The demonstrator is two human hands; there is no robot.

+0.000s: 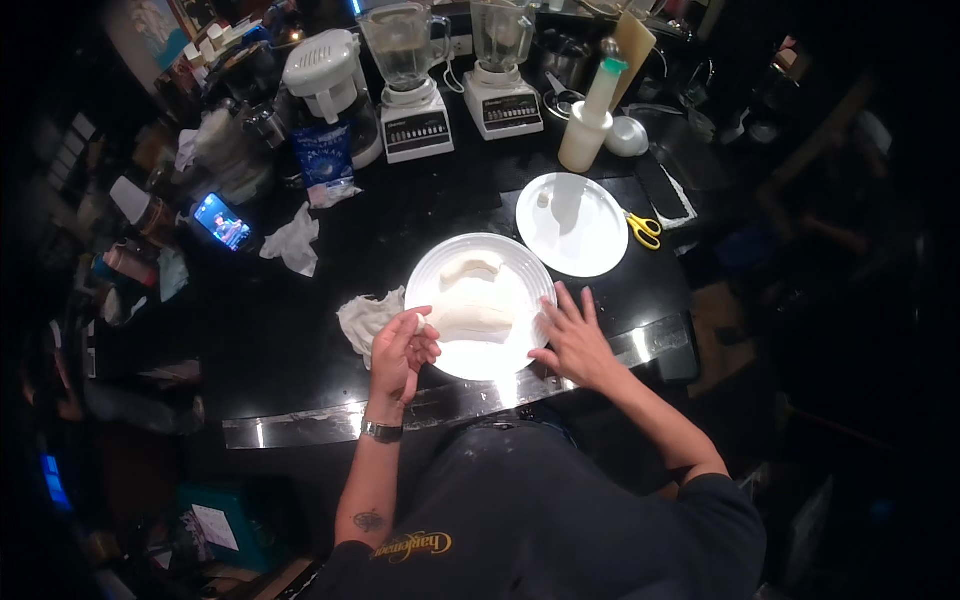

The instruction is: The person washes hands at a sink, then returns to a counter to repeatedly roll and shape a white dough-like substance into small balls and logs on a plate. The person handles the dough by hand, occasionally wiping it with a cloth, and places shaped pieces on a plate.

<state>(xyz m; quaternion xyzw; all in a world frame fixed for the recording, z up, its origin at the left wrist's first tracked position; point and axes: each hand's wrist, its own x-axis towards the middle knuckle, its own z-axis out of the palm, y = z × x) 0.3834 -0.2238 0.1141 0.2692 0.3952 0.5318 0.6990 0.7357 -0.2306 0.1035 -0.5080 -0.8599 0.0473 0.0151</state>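
A small piece of white dough is pinched between the thumb and fingers of my left hand, over the left side of a white plate. On this plate lie a thick roll of pale dough and, farther back, a thinner curved strip of dough. My right hand is spread with its fingers apart at the plate's right rim. Behind and to the right, a second white plate carries one small dough piece near its left edge.
A crumpled white cloth touches the near plate's left side. Yellow-handled scissors lie beside the far plate. Farther back stand two blenders, a white squeeze bottle and a blue bag. A lit phone and a crumpled tissue are left.
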